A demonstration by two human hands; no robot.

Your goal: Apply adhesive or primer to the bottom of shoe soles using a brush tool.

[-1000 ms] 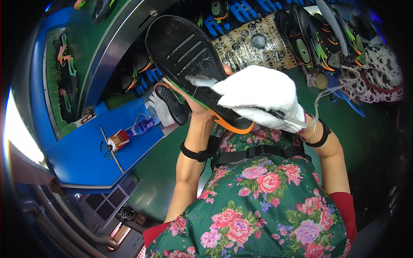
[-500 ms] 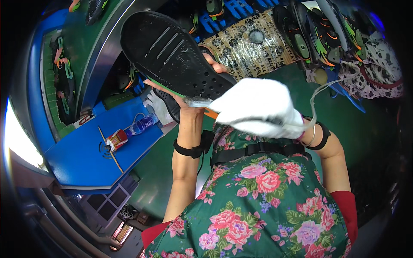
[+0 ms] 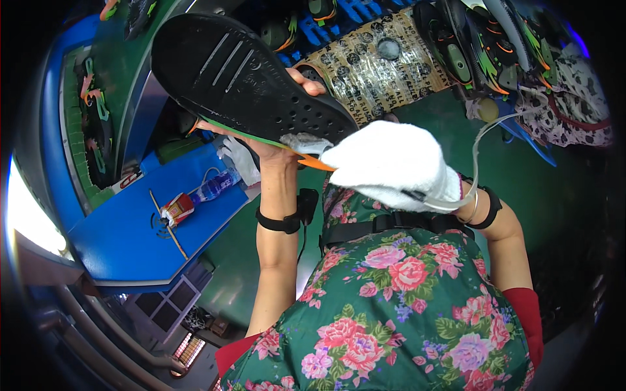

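My left hand [image 3: 268, 150] grips a black shoe sole [image 3: 235, 75] tilted up at the upper left. Its fingers wrap over the far edge and its palm lies under the near edge. Slots and small round holes mark the sole's face; green and orange show along its near side. A white fabric glove covers my right hand [image 3: 391, 163], closed around what looks like a brush [image 3: 306, 143]. The brush's pale, wet-looking tip touches the sole's near edge; its handle is hidden in the glove. From the glove, a clear tube [image 3: 478, 146] runs off to the right.
Several black shoes [image 3: 453, 58] stand at the upper right, beside a spotted cloth [image 3: 574, 98]. A taped cardboard sheet [image 3: 365, 72] bears a small round dish [image 3: 388, 48]. On the blue table [image 3: 117, 241] at left lie a bottle [image 3: 215, 186], a red packet [image 3: 177, 210] and a stick [image 3: 177, 245].
The sole and my left hand have moved left and slightly up. My right glove has turned a little, and the brush tip lies farther along the sole's near edge, toward the right.
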